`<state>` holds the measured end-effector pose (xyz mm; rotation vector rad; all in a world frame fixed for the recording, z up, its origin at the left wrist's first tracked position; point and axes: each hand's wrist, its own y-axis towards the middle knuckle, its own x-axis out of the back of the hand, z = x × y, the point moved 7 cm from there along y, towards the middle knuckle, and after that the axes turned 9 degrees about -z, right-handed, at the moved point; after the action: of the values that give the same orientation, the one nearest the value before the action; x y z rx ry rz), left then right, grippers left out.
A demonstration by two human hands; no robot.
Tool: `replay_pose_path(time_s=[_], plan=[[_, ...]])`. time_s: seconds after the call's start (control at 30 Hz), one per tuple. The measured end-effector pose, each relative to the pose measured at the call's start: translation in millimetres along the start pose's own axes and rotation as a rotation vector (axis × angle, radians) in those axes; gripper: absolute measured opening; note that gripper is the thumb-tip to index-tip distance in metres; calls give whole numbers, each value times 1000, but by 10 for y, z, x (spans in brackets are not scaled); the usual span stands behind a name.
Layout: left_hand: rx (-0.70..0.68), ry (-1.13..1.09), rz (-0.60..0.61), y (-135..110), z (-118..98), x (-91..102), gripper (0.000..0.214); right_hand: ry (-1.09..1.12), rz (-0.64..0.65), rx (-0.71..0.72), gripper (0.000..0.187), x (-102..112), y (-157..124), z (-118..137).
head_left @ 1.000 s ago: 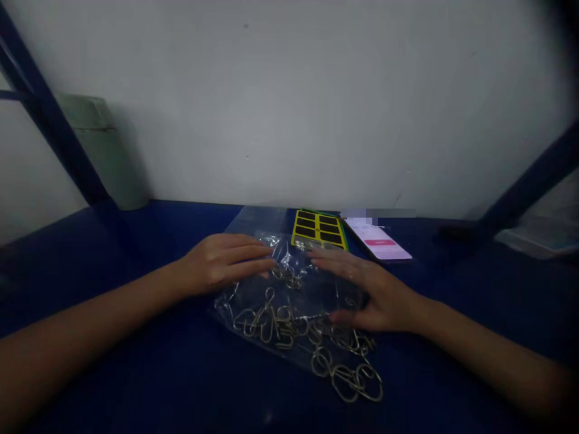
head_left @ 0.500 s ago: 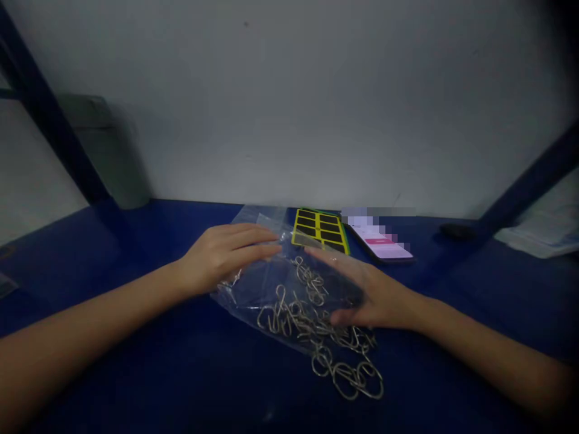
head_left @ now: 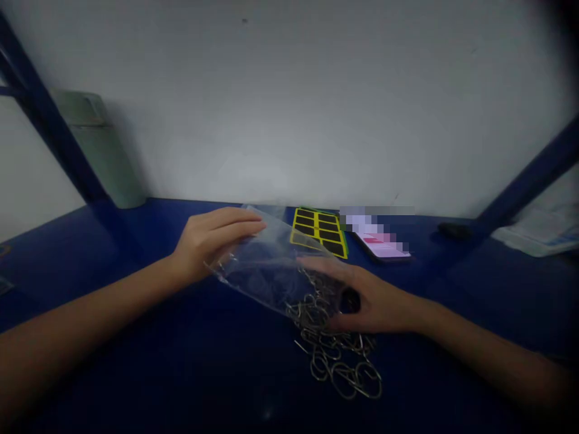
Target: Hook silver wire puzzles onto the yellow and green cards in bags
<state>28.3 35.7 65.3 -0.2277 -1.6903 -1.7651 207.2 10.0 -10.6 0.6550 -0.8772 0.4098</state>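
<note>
My left hand [head_left: 212,238] grips the far left end of a clear plastic bag [head_left: 266,265] and holds that end lifted off the blue table [head_left: 136,361]. Several silver metal wire pieces [head_left: 337,355] lie heaped at the bag's lower right end and on the table beside it. My right hand [head_left: 366,298] rests at that lower end of the bag, thumb and fingers curled around the plastic next to the wire heap.
A yellow sheet with black rectangles [head_left: 320,231] lies behind the bag. A lit phone [head_left: 382,246] lies to its right. A grey-green box [head_left: 102,150] stands against the white wall at the left. Dark blue frame struts [head_left: 45,120] slant at both sides. Papers [head_left: 538,232] lie far right.
My left hand has raised its end of the bag, tilting it. The wire pieces have slid down toward my right hand and out onto the table.
</note>
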Motion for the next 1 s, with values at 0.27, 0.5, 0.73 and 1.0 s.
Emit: replay_pose_path(time_s=[0.27,0.5,0.73,1.0], plan=[[58,-43,125,-174,295,-128,27,34,-19,63,61,30,6,90],[152,112,136,-284,537,-166,29,70,-43,49,55,46,-6,85],[277,393,442,-504,822,-393,47,128,-19,22,55,45,3,94],[415,335,583,-691,975,-507,68,177,9,-57,50,38,8,90]])
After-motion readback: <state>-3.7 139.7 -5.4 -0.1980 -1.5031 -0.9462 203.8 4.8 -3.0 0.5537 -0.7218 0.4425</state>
